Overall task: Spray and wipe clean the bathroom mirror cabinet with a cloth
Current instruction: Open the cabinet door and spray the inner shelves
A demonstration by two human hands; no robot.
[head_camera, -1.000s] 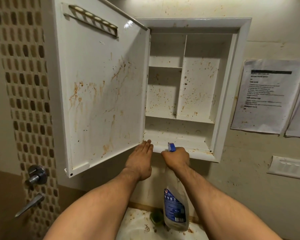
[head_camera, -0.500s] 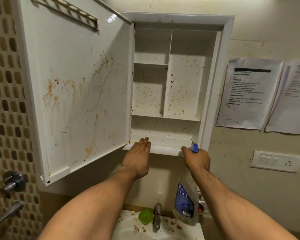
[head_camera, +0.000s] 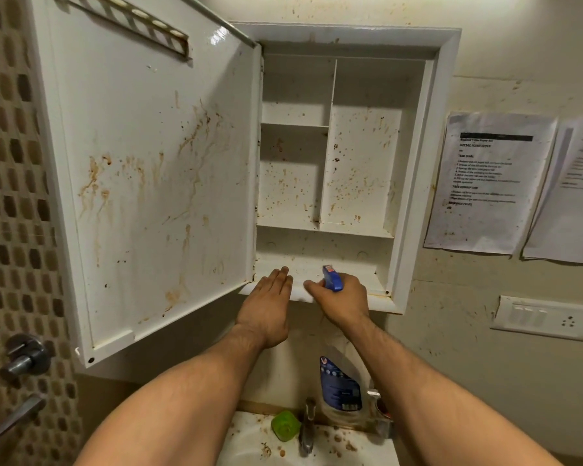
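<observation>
Right grip (head_camera: 342,299): clamped round spray bottle (head_camera: 340,385) neck, bottle hanging toward 6 o'clock.
Left grip (head_camera: 266,304): fingers straight, flat on cabinet (head_camera: 414,183) bottom ledge.
Door (head_camera: 148,163): swung wide at 9 o'clock, bottom edge ending just beside the flat grip.

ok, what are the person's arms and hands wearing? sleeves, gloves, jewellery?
Nothing visible. The left forearm and right forearm are bare down to the frame's bottom edge, with no sleeves or cuffs. The left hand and right hand are ungloved. No watch, wristband or ring shows. Both forearms have some hair.
</observation>
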